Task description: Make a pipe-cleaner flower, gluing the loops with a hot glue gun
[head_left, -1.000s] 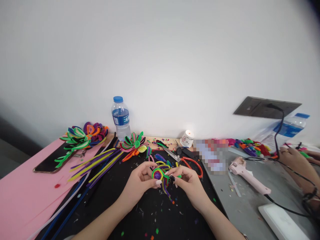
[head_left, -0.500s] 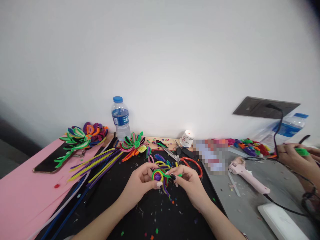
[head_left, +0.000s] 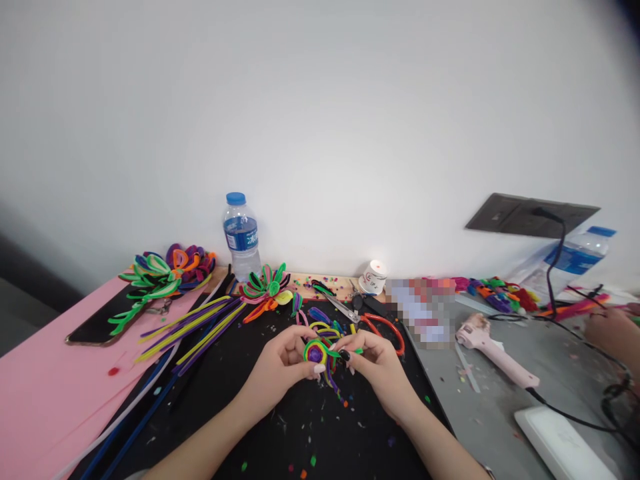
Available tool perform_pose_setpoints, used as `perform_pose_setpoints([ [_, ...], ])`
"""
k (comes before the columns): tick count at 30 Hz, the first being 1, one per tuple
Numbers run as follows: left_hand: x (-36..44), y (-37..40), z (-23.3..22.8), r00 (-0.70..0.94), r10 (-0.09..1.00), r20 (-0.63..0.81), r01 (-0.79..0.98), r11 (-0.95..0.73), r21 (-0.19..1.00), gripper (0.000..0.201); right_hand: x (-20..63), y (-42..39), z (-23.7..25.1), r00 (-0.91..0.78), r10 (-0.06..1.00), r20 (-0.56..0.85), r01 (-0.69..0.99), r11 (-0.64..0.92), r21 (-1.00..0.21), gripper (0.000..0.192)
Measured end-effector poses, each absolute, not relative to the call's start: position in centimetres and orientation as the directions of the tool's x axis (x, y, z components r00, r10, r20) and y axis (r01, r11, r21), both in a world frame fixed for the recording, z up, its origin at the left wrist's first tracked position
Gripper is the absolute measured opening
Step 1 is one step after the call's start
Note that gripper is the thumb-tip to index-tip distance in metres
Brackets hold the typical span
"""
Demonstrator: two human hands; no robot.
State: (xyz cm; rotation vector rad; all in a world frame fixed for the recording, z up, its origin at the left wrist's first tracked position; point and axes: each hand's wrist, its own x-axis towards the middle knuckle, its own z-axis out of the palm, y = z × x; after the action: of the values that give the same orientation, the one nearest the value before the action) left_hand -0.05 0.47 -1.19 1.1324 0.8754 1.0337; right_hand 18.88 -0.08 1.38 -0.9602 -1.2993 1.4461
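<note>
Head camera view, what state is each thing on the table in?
Bottle: upright, capped.
Scissors: lying flat, blades shut.
Glue gun: lying on its side, cord attached.
Phone: flat, screen dark.
Coil: pinched by left hand and right hand.

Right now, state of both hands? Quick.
Left hand: closed, pinching the coiled pipe-cleaner flower from its left side.
Right hand: closed, fingertips pinching the same flower's right side over the black mat.

Purple, yellow and green spiral (head_left: pixel 316 351), black mat (head_left: pixel 300 427), pink sheet (head_left: pixel 45 393), pink glue gun (head_left: pixel 493 351)
</note>
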Motion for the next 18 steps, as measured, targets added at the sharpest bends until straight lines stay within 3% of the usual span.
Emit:
perform_pose_setpoints([
  [18,-0.06,0.25,-1.03,0.308,0.951,-0.033,-0.194,0.096,0.976,0.032,18.82,-0.03,1.4,-0.265,0.964,0.035,-0.13,0.0,-0.991,0.012],
])
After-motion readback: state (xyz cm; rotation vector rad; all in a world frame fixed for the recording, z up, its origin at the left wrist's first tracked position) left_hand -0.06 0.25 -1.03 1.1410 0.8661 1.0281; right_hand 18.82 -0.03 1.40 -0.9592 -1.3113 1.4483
